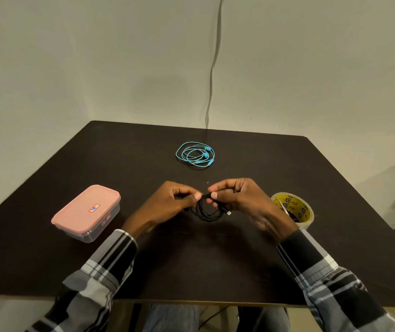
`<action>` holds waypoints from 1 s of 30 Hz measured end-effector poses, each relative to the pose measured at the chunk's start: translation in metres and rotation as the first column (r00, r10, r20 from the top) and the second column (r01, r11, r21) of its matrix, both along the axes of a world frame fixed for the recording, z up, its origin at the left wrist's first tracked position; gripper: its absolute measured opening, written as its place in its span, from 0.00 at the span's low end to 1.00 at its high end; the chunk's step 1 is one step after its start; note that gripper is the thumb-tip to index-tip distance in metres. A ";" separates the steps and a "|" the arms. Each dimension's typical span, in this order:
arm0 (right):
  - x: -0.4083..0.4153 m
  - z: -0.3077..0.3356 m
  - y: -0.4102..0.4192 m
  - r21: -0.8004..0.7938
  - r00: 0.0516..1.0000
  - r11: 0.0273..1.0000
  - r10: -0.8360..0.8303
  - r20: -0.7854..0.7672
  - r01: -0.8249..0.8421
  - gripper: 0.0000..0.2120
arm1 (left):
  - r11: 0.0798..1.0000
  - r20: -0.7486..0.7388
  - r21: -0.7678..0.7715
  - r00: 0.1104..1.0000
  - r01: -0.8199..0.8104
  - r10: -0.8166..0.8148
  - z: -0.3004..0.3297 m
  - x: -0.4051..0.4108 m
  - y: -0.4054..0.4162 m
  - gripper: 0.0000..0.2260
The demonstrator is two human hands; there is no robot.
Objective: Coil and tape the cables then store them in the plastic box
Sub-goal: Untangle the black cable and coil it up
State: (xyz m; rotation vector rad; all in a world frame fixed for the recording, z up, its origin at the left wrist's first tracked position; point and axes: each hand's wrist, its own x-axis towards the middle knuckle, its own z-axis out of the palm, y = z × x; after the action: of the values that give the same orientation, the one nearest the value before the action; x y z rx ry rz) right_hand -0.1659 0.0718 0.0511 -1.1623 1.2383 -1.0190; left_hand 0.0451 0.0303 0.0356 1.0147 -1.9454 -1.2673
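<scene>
A: I'm logging progress. Both hands are holding the black cable (208,208) just above the counter (239,259), centre front. It's looking fully wound into a small ring, one plug sticking out on the right side.

B: How are the hands sitting?

A: Close together, both pinching the top of the coil: left hand (176,200) with thumb and forefinger on it, right hand (236,196) the same, thumbs almost touching. I'm not seeing any tape on the coil yet.

B: Tape roll?

A: The yellow-printed tape roll (294,209) is lying just beside the right wrist, untouched as far as I'm judging.

B: The rest?

A: The turquoise earphones (195,155) are lying loosely looped farther back, untaped. The plastic box (86,213) is sitting at left with its pink lid on. So I'm judging: one coil made, taping, the second cable and storing all remaining.
</scene>
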 end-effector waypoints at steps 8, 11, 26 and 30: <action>0.010 -0.036 -0.004 -0.191 0.830 0.981 -0.141 -0.539 0.042 0.01 | 0.897 0.472 -0.441 0.855 0.016 0.217 -0.024 -0.009 -0.002 0.07; 0.012 -0.039 -0.004 -0.238 0.747 0.971 -0.179 -0.640 0.028 0.01 | 0.887 0.450 -0.462 0.862 -0.001 0.235 -0.032 -0.011 -0.001 0.07; 0.007 -0.037 -0.012 -0.235 0.823 0.968 -0.206 -0.529 0.091 0.04 | 0.937 0.318 -0.339 0.926 -0.087 0.201 -0.035 -0.010 -0.012 0.12; 0.004 -0.035 -0.011 -0.231 0.819 0.967 -0.221 -0.530 0.111 0.04 | 0.946 0.284 -0.304 0.936 -0.115 0.206 -0.032 -0.006 -0.015 0.11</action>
State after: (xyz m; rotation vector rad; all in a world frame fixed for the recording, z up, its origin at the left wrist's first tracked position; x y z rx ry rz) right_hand -0.1618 0.0603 0.0161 -1.5940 1.7543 -0.9745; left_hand 0.0390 0.0152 0.0037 1.2537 -2.1493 -0.7406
